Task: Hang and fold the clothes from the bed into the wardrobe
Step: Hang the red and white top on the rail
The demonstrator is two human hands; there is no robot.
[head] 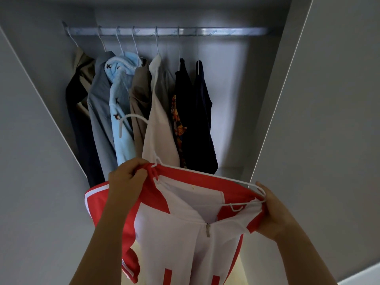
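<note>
Grey wardrobe (253, 83), both doors swung wide. Its hanging bay sits above and ahead of both hands.

Row of hung garments (162, 128): seven on white hangers, crowded above the left hand. They run from a dark coat at far left to a navy top (202, 120) roughly over the midpoint between the hands.

Red-and-white zip-front sports jacket (181, 249): held up between the hands, below the row. Collar end is towards the wardrobe, body hangs down towards the person, zip closed near the top.

Silver metal rail (230, 31): a bare stretch lies right of the navy top, high above the right hand. It looks like the likeliest slot.

White wire hanger (205, 175): threaded into the jacket's shoulders. Its long axis runs from the left hand to the right hand, roughly parallel to the rail and dipping a little towards the right.

Left hand (125, 182): fingers curled round bunched red collar fabric at the hanger's neck.

Right hand (273, 210): pinches the jacket's shoulder seam together with the hanger's end.

Hanger hook (131, 118): rises up and left from beside the left hand, well apart from the right. Judgement: the left hand is nearer the hook and would steer it. The lift would have to go up and rightwards to reach bare rail.
</note>
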